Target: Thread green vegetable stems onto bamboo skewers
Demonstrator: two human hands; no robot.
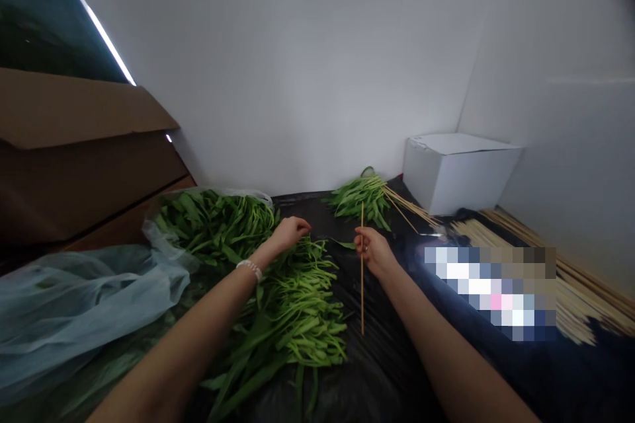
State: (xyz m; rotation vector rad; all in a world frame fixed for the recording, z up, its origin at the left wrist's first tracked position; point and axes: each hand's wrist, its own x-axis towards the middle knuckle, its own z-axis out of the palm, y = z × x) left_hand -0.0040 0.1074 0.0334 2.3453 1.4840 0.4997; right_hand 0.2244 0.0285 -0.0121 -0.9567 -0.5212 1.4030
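My right hand (374,251) is closed around a thin bamboo skewer (362,297), which stands nearly upright above the black plastic sheet. My left hand (292,232), with a white bracelet at the wrist, hovers over the near pile of leafy greens (312,317). Its fingers are pressed together, and whatever they may hold is hidden. The stems in this pile point right, towards the skewer. A single green leaf (343,244) lies just left of my right hand. Farther back, skewered greens (360,195) lie bunched, their sticks pointing right.
More greens (208,218) fill a clear plastic bag (119,291) on the left, beside a cardboard box (79,178). A white box (461,172) stands at the back right. Many loose skewers (590,297) lie at the right, partly behind a blurred, bright patch.
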